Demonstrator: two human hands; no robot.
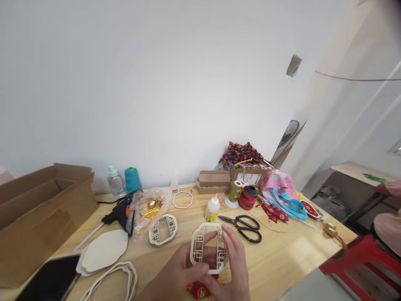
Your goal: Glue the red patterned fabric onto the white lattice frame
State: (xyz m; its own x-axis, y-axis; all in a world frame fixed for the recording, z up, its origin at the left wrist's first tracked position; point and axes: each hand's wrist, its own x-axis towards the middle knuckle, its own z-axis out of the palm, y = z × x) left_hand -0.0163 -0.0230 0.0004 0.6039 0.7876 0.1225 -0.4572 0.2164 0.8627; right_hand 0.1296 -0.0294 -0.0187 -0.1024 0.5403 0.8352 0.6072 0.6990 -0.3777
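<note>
Here we are at the near edge of the desk (272, 267), and both hands have hold of one pale lattice frame (198, 255), right in the middle of the near side. The left hand (180, 269) grips it from the left, thumb pressed on the near rim, fingers showing through the opening from behind. The right hand (233, 261) closes in on the right side, fingertips along that edge and thumb by the near corner. The frame is tipped up, its face to the camera, and just below it peeks a red patterned piece (200, 291), partly covered by the hands.

Just beyond, a glue bottle (212, 210) stands upright with its nozzle up, and to its right lie black-handled scissors (235, 221), blades pointing left. Farther back on the right, a green spool (235, 191) stands beside a red-and-black spool (248, 198).

Over to the left, more lattice frames (171, 225) lie near a plastic bag (140, 209) with gold bells (152, 203) in it. Left again comes a black glue gun (117, 212), with blank panels (105, 251) nearer, thin outline frames (133, 279) nearer yet, and a dark phone (50, 278) at the near left.
</note>
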